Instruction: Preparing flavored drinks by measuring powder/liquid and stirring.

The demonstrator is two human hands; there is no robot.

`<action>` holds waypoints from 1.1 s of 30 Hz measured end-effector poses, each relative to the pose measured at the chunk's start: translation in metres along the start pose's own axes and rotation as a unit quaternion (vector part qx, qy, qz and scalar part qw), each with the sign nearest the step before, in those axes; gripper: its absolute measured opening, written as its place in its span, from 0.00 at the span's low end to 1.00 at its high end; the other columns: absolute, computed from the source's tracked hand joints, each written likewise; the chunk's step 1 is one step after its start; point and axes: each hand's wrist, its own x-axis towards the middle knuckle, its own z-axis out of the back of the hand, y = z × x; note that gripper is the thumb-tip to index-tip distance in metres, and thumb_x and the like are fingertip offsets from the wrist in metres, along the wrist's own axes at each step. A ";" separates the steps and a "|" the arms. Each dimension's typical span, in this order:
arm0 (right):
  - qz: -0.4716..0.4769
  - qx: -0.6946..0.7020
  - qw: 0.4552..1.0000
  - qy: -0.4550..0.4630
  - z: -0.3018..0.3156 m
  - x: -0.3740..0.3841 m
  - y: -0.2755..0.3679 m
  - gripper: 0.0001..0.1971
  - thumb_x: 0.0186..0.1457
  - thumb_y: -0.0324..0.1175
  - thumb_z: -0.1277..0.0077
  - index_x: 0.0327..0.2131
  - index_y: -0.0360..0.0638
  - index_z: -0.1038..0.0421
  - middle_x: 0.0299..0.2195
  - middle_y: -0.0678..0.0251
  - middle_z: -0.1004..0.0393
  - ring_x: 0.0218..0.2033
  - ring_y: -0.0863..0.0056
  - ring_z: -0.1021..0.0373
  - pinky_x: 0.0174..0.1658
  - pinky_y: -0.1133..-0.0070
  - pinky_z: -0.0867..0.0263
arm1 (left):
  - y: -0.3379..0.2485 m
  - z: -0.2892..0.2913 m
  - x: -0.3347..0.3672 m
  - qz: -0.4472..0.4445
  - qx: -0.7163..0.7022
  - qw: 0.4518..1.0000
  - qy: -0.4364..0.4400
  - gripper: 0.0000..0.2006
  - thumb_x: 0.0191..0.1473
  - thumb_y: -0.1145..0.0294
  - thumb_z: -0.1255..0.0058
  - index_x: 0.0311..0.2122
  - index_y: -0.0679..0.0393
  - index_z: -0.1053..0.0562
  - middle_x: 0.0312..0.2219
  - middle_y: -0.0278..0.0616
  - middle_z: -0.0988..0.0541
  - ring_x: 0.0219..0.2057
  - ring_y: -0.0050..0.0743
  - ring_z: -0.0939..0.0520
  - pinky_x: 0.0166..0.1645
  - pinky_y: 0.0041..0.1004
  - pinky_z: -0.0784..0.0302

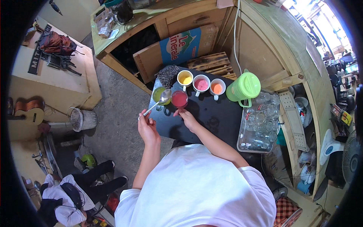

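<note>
Apparently two are filled, the green glass mug and red glass mug, upper centre on the smooth black counter, left fingers pinching a shiny metal spoon over green, right fingers closed at red's handle, white cups holding coloured contents, clear glassware at right seemingly unfilled.

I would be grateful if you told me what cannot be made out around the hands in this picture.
In the head view:
- Part of the green drink: behind the spoon.
- The spoon's handle end: hidden by the left hand.
- Any handle on the red-filled glass: covered by the right hand.
- The green pitcher's contents: closed under its lid.
</note>
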 end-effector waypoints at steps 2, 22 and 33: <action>0.016 0.030 0.999 0.030 -0.002 0.004 -0.002 0.16 0.65 0.42 0.67 0.34 0.46 0.31 0.35 0.72 0.31 0.42 0.80 0.39 0.53 0.81 0.49 | 0.002 0.000 0.001 -0.008 0.003 1.000 0.010 0.16 0.62 0.57 0.61 0.44 0.59 0.31 0.33 0.34 0.24 0.22 0.11 0.37 0.30 0.17 0.39; 0.025 0.059 0.998 -0.031 -0.014 -0.034 0.001 0.19 0.57 0.25 0.57 0.53 0.36 0.39 0.54 0.62 0.38 0.52 0.73 0.39 0.55 0.76 0.43 | 0.037 -0.027 -0.036 0.110 0.034 0.983 0.141 0.17 0.62 0.59 0.61 0.47 0.63 0.32 0.37 0.37 0.24 0.22 0.11 0.37 0.30 0.16 0.39; -0.001 -0.210 0.977 -0.027 -0.005 -0.011 0.019 0.21 0.53 0.42 0.51 0.48 0.42 0.35 0.50 0.53 0.36 0.54 0.58 0.39 0.55 0.70 0.44 | 0.034 -0.027 -0.055 0.096 0.060 0.983 0.146 0.17 0.62 0.59 0.61 0.46 0.63 0.30 0.35 0.35 0.24 0.23 0.11 0.38 0.29 0.15 0.40</action>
